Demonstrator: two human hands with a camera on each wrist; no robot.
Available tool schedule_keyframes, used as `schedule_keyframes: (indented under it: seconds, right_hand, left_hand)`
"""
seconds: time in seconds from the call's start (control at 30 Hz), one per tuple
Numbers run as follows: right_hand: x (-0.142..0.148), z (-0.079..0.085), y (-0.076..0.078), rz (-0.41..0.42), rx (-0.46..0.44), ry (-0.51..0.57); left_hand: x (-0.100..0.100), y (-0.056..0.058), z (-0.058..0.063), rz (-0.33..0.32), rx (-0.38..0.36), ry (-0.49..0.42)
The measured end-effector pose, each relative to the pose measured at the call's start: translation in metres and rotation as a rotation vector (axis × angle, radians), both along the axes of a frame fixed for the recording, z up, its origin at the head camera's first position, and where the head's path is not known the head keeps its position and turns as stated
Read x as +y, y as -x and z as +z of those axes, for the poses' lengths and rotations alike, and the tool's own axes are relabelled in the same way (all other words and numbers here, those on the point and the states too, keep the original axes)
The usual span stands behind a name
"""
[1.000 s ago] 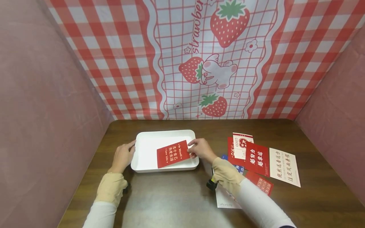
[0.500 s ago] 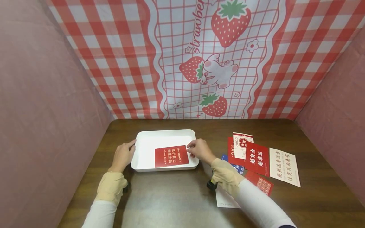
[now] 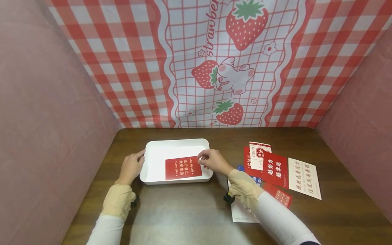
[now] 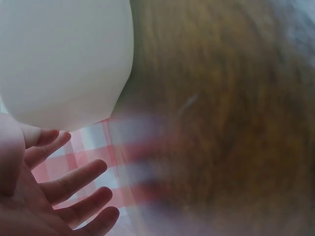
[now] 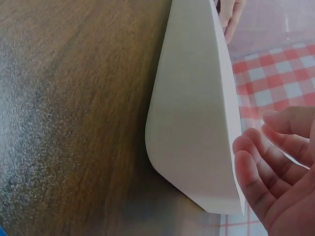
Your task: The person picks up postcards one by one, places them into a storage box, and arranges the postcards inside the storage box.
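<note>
A red card (image 3: 183,168) with gold writing lies in the white tray (image 3: 153,181), towards its near side. Over the card's right end hovers my right hand (image 3: 214,161). In the right wrist view, the right hand's fingers (image 5: 248,172) bend loosely beside the tray wall (image 5: 192,108), and no card shows between them. My left hand (image 3: 131,166) rests at the tray's left rim. From the left wrist, its thumb and forefinger sit close to the tray's corner (image 4: 64,93), while the other fingers (image 4: 81,179) spread out loosely.
On the table's right side lie several overlapping cards: a red one (image 3: 276,173), a cream one (image 3: 304,178), a white and red one (image 3: 255,157), and a white one (image 3: 240,214) partly under my right forearm. A checked strawberry cloth (image 3: 137,85) hangs behind the table (image 3: 171,217).
The red card has come down from a tilt in my right fingers to lying in the tray. My right hand has let go and shifted slightly left; the left hand stays put.
</note>
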State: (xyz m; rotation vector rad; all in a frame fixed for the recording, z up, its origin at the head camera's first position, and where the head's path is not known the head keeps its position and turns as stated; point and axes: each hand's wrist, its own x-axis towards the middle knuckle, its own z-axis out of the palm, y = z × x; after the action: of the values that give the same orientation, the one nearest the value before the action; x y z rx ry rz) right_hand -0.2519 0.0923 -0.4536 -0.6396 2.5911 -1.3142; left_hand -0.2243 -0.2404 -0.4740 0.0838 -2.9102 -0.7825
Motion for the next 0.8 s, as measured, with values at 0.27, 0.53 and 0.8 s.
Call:
schedule_keyframes:
  seconds: [0.27, 0.53, 0.8]
  right_hand:
    - [0.009, 0.005, 0.006, -0.029, 0.033, -0.039]
    - [0.026, 0.008, 0.011, -0.028, 0.108, -0.080]
    - [0.045, 0.009, 0.016, 0.009, 0.105, -0.130]
  left_hand:
    - [0.001, 0.002, 0.000, 0.006, -0.002, 0.000]
    - [0.001, 0.000, 0.001, 0.002, 0.015, 0.003]
    - [-0.001, 0.002, -0.002, -0.006, 0.034, 0.006]
